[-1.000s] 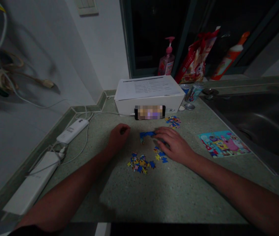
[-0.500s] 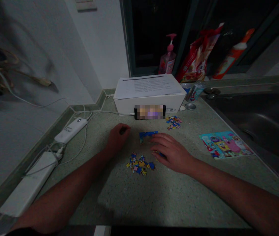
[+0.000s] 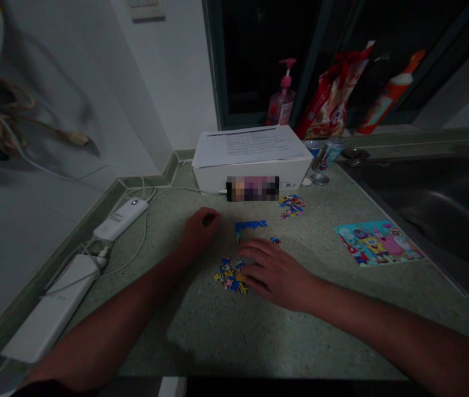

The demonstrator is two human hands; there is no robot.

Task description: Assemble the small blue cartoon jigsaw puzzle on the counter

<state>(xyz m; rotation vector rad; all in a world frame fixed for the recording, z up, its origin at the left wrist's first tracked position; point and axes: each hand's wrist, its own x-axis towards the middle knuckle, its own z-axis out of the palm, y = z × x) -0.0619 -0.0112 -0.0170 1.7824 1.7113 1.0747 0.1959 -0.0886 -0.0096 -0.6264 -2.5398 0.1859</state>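
Observation:
My left hand rests on the speckled green counter as a loose fist; whether it holds anything is hidden. My right hand lies flat with fingers stretched out over the right side of a pile of small colourful puzzle pieces. Just beyond it sits a joined blue strip of puzzle, with a single blue piece to its right. A second small heap of pieces lies further back. The puzzle's picture card is at the right.
A white box topped with printed paper stands at the back, a phone leaning on it. White power strips and cables run along the left wall. A steel sink lies right; a soap bottle, bags and a can stand behind.
My right hand has drawn back from the blue strip toward me and left, onto the near pile of pieces. My left hand has stayed put.

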